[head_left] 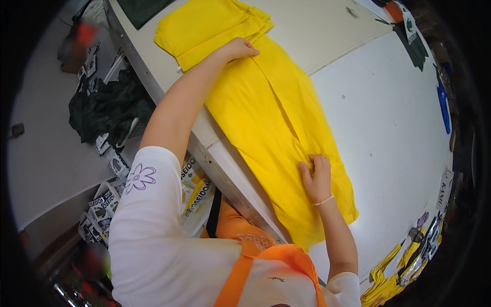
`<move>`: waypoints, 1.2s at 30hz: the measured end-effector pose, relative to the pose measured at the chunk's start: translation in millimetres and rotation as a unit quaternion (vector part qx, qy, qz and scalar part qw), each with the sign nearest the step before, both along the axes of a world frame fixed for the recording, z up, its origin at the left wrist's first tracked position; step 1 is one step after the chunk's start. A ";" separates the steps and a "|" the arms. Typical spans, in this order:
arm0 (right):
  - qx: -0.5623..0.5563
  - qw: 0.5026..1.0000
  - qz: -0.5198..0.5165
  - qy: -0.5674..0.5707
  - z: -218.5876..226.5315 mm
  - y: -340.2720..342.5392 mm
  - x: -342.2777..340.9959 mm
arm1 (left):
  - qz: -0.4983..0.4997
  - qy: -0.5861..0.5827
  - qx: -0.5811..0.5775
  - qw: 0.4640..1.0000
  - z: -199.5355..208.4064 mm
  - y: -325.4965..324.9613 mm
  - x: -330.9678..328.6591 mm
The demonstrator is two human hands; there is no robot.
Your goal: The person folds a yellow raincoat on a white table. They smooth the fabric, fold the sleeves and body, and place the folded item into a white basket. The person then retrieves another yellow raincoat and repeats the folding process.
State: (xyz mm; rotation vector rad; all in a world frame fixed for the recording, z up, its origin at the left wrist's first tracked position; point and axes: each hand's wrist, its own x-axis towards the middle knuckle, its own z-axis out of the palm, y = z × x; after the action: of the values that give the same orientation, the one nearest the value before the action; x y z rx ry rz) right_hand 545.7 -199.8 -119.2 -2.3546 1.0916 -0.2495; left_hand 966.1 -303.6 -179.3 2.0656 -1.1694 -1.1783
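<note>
A long yellow cloth (255, 123) lies over the table's near edge, with a fold line running along its length. At the far end of that fold, my left hand (240, 48) is closed, thumb and fingers pinched on the cloth's edge. My right hand (319, 179) rests on the nearer part of the cloth. Its fingers are bent, with the thumb apart from them. Past my left hand lies a folded yellow cloth stack (199, 23), which the long piece touches or overlaps.
The pale table (378, 123) has a metal-edged side at left. Dark green cloth (143, 10) lies at the far left corner. Below the left side are a heap of dark fabric (110, 105) and printed bags (102, 204). Yellow packaged items (388, 281) sit at lower right.
</note>
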 end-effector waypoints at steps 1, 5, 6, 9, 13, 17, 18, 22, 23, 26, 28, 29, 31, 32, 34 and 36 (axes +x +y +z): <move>0.045 0.999 -0.014 -0.021 -2.3 -2.5 15.8 | -0.001 0.064 0.016 0.998 -4.5 -0.7 9.6; 0.098 0.995 -0.012 -0.028 -16.5 -25.4 104.1 | -0.052 0.084 0.031 0.995 -10.6 -12.6 24.6; 0.093 0.993 -0.011 -0.066 -24.0 -29.6 121.8 | -0.050 0.083 0.048 0.994 -7.7 -15.3 24.3; -0.016 0.986 0.106 -0.131 7.7 -32.4 165.5 | -0.067 0.117 0.086 0.987 -5.4 -17.2 34.2; -0.177 0.950 0.149 -0.212 25.1 -38.8 165.1 | -0.139 0.139 0.083 0.977 -16.0 -11.4 53.1; -0.191 0.975 -0.005 -0.110 -17.8 -85.8 173.6 | -0.043 0.194 -0.006 0.980 16.5 11.2 52.9; -0.202 0.974 -0.004 -0.100 -23.7 -87.7 176.8 | -0.052 0.114 -0.001 0.992 28.3 18.4 59.2; -0.245 0.968 -0.001 -0.056 -31.9 -90.1 176.0 | 0.279 -0.117 -0.310 0.901 40.9 108.6 32.9; -0.259 0.965 -0.001 -0.046 -30.8 -92.0 174.1 | 0.343 -0.164 -0.296 0.876 31.3 135.2 13.0; -0.160 0.980 -0.089 -0.074 -10.6 -109.8 159.4 | 0.369 -0.013 -0.199 0.908 -6.1 211.4 -81.0; 0.002 0.990 -0.131 -0.047 -7.3 -139.7 123.9 | 0.323 0.028 -0.180 0.929 -24.4 240.3 -118.8; 0.133 0.981 -0.140 0.016 -8.3 -158.4 107.2 | 0.316 0.021 -0.166 0.934 -22.9 239.2 -128.3; 0.308 0.942 -0.095 0.092 9.7 -171.2 104.0 | 0.296 0.009 -0.144 0.944 -13.4 224.3 -140.3; 0.348 0.928 -0.105 0.079 11.6 -169.9 105.9 | 0.320 0.029 -0.122 0.939 -8.2 217.0 -141.9; 0.420 0.898 -0.118 0.046 13.9 -168.2 118.6 | 0.320 -0.032 -0.142 0.936 -5.7 205.4 -134.6; 0.466 0.877 -0.115 0.012 8.5 -170.5 129.7 | 0.353 0.168 -0.162 0.906 -13.5 190.3 -113.9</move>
State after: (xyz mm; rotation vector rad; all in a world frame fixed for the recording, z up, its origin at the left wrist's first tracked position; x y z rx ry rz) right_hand 675.5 -370.3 -110.6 -1.3687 1.1512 0.2006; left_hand 852.2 -113.4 -192.7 1.7014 -0.3516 -0.8518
